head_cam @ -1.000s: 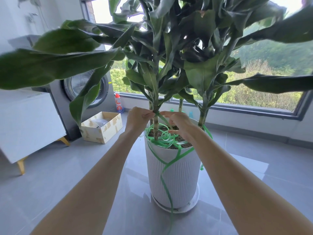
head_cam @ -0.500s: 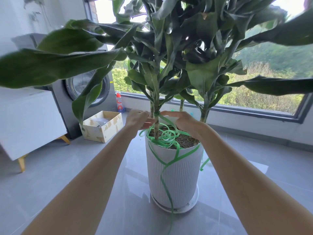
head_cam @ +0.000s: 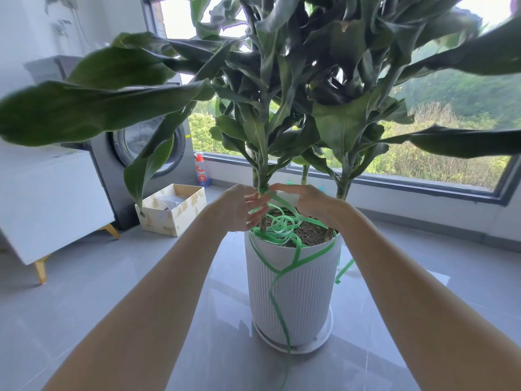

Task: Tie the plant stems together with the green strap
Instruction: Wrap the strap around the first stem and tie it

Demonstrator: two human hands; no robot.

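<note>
Against the nearer plant stem (head_cam: 262, 213), just above the soil, the fingers (head_cam: 253, 199) of the left hand (head_cam: 236, 208) are spread and fairly straight. Their tips touch the stem below a tight turn of the green strap (head_cam: 272, 235), and they curl round nothing. From the other side the right hand (head_cam: 311, 203) reaches in with its forefinger (head_cam: 282, 188) stretched out to that same turn. Its remaining fingers are hidden behind the back of the hand, so whether they grip the strap cannot be told.

The strap is wound round the stem at fingertip height, slants down beneath the right hand, and lies in loose coils on the soil (head_cam: 313, 234). One length follows the rim, crosses itself on the front of the white ribbed pot (head_cam: 304, 292) and trails down to the grey tiled floor (head_cam: 112, 292). A second thick stem (head_cam: 343, 187) rises at the right edge of the pot, well apart from the wrapped one.

The pot stands on a white saucer (head_cam: 327, 333). Large dark leaves (head_cam: 84, 114) spread overhead. To the left stand an open cardboard box (head_cam: 174, 218), a grey washing machine (head_cam: 112, 170), a red-capped bottle (head_cam: 200, 172) and a white cabinet (head_cam: 50, 198). A wide window (head_cam: 423, 182) runs behind.
</note>
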